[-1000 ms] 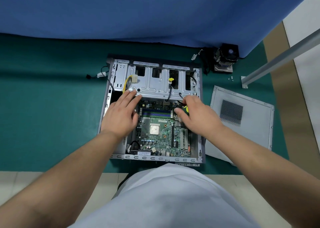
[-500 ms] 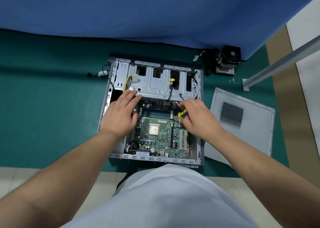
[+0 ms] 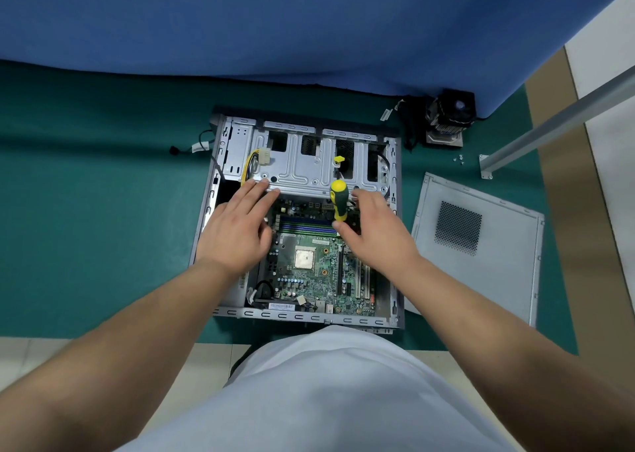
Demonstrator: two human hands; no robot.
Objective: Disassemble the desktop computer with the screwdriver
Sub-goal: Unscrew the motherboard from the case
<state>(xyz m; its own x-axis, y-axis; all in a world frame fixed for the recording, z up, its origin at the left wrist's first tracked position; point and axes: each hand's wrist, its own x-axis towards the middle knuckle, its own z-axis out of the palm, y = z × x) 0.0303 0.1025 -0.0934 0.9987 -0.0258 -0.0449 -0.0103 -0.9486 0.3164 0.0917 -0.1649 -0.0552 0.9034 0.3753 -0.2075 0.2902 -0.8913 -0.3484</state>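
The open desktop case [image 3: 295, 314] lies flat on the green mat, its green motherboard [image 3: 309, 273] exposed and a silver drive cage [image 3: 302, 166] across its far half. My left hand [image 3: 237, 228] rests flat, fingers straight, on the near edge of the drive cage at the case's left side. My right hand [image 3: 374, 231] holds the yellow and green screwdriver [image 3: 338, 200] upright over the motherboard's far right corner, thumb and fingers around the lower handle. The tip is hidden behind my hand.
The removed side panel [image 3: 481, 242] lies on the mat right of the case. A CPU cooler with fan [image 3: 446, 118] sits at the back right, small loose screws [image 3: 458, 159] near it. A metal table leg [image 3: 549, 121] slants at the right. A blue partition stands behind.
The screwdriver handle, earlier almost covered by my right hand, now stands clearly upright above it. My left hand has stayed on the drive cage.
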